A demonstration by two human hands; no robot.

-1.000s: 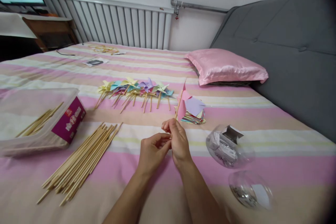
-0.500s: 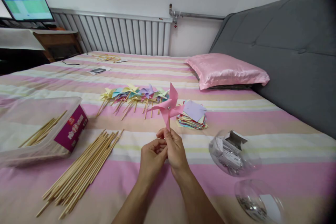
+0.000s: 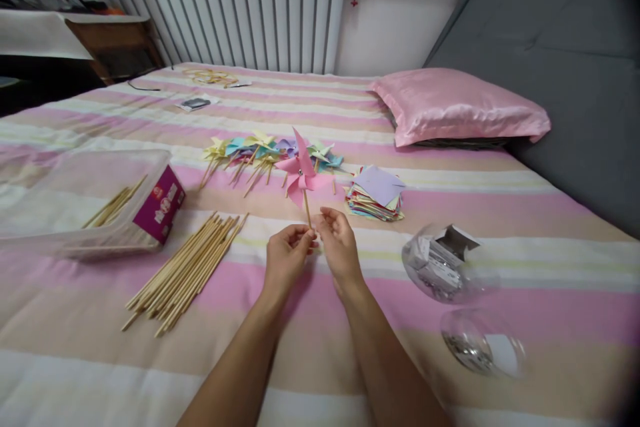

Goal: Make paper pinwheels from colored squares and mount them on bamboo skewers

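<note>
A pink paper pinwheel point(image 3: 301, 174) stands nearly upright on a thin wooden stick, with a small metal fastener at its centre. My left hand point(image 3: 287, 255) is closed, pinching the lower part of that stick between thumb and fingers. Just right of the stick, my right hand point(image 3: 341, 243) has its fingers loosely curled and apart, with nothing visible between them. Behind the pinwheel lies a row of finished pinwheels point(image 3: 260, 141) in yellow, blue, purple and green. A stack of coloured paper squares point(image 3: 377, 187) sits beyond my right hand.
Loose wooden sticks point(image 3: 187, 273) lie at left, beside a clear plastic box point(image 3: 173, 197) holding more sticks. Two clear bowls, one with small boxes point(image 3: 443, 267) and one with metal pieces point(image 3: 475, 347), stand at right. A pink pillow point(image 3: 460, 107) rests by the grey headboard point(image 3: 575, 67).
My right hand has let go of the pinwheel stick and moved slightly right. The pinwheel has tilted left, held by my left hand alone. The camera view has tipped down.
</note>
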